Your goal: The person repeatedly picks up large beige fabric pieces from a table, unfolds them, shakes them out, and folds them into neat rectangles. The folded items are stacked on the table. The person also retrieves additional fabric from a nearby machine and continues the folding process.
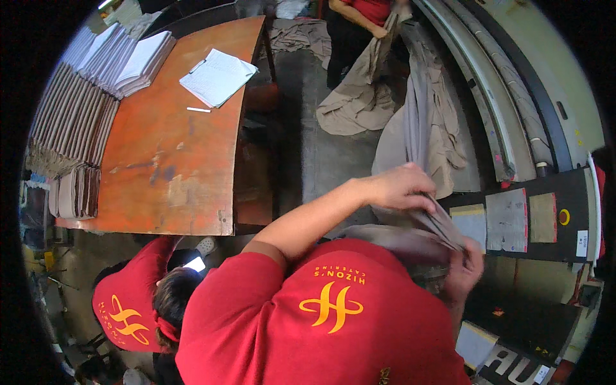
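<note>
Gathered grey-brown fabric cloth [443, 224], suspended off the right edge of the orange-brown wooden table [192, 154]; left hand [408, 187] closed around its folds, right hand [463, 269] pinching its end. Probably soft and limp, best gripped by bunched folds.

Blurred, covered and cropped

The taupe cloth [427, 247] blurs beside the right hand [466, 268]; the red shirt [333, 346] hides its lower part and most of the right forearm [455, 303]. The top edge crops a co-worker [372, 9] at the torso. Writing on the papers [221, 77] is illegibly small.
</note>
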Motion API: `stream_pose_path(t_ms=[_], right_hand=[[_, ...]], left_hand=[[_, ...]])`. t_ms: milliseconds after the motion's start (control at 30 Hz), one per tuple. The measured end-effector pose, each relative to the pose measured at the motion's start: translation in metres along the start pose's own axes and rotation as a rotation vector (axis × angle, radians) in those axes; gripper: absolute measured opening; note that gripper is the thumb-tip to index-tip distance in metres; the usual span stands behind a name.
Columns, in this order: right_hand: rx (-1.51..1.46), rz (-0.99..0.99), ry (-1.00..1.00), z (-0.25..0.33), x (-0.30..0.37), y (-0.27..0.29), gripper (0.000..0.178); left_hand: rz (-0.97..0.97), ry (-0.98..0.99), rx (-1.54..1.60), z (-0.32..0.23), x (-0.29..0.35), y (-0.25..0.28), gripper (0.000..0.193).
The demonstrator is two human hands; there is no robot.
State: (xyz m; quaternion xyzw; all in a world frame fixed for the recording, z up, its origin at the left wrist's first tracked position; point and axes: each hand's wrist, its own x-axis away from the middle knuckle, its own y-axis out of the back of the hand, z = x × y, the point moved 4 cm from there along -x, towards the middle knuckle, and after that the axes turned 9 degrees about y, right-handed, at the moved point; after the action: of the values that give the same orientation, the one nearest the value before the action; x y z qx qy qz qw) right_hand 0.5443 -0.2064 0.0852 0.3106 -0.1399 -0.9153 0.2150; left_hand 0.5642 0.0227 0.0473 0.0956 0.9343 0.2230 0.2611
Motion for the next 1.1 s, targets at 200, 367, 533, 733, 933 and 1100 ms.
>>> stream_pose_path(t_ms=[200, 367, 533, 733, 933, 1100], right_hand=[[-0.01, -0.559, 0.413, 0.08, 0.017, 0.115, 0.023], [0.424, -1.0, 0.458, 0.134, 0.022, 0.212, 0.03], [0.668, -0.956, 0.365, 0.142, -0.003, 0.247, 0.04], [0.177, 0.013, -0.076, 0.053, -0.038, 0.123, 0.052], [-0.399, 0.394, -0.258, -0.007, -0.012, 0.032, 0.022], [-0.329, 0.474, 0.13, 0.02, -0.018, 0.055, 0.017]], left_hand=[[0.054, 0.171, -0.065, 0.051, 0.016, 0.002, 0.027], [0.205, 0.308, -0.097, 0.097, 0.041, -0.054, 0.027], [0.197, 0.469, -0.054, 0.083, 0.051, -0.105, 0.026], [-0.254, 0.076, 0.066, -0.044, 0.01, -0.064, 0.019], [-0.325, 0.224, -0.099, -0.123, 0.004, -0.063, 0.014], [-0.43, 0.227, 0.273, -0.119, 0.03, -0.083, 0.016]])
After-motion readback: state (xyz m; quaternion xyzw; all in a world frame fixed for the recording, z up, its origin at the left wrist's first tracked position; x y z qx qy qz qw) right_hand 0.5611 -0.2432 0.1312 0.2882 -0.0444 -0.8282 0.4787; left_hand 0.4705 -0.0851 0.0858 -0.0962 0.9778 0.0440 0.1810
